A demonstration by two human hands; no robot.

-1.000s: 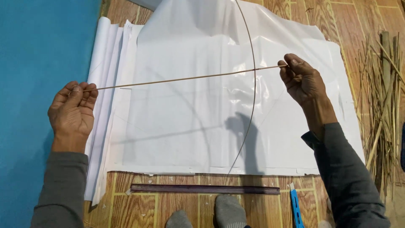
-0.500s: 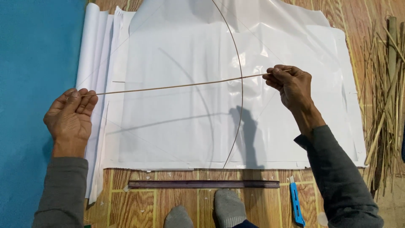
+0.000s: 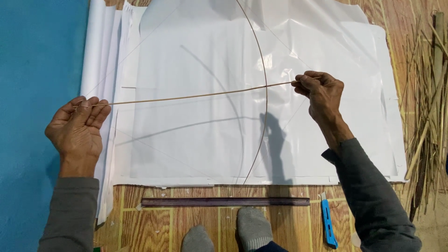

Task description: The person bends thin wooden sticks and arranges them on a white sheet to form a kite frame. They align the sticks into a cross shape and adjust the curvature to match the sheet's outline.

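A thin straight bamboo stick (image 3: 196, 96) stretches across above a large white plastic sheet (image 3: 210, 140). My left hand (image 3: 78, 128) pinches its left end and my right hand (image 3: 322, 93) pinches its right end. A second thin stick, bent into a curve (image 3: 265, 107), crosses the straight one near my right hand and runs from the top of the sheet down to its near edge. Thin string lines (image 3: 140, 46) run from the stick ends across the sheet.
A long dark ruler (image 3: 224, 201) lies on the wood-pattern floor below the sheet, with a blue utility knife (image 3: 328, 226) to its right. A bundle of bamboo strips (image 3: 427, 107) lies at the right. A blue mat (image 3: 37, 70) covers the left. My socked feet (image 3: 233, 233) show below.
My right hand has slid left and down along the straight stick, closer to the curved stick. The left hand has barely moved.
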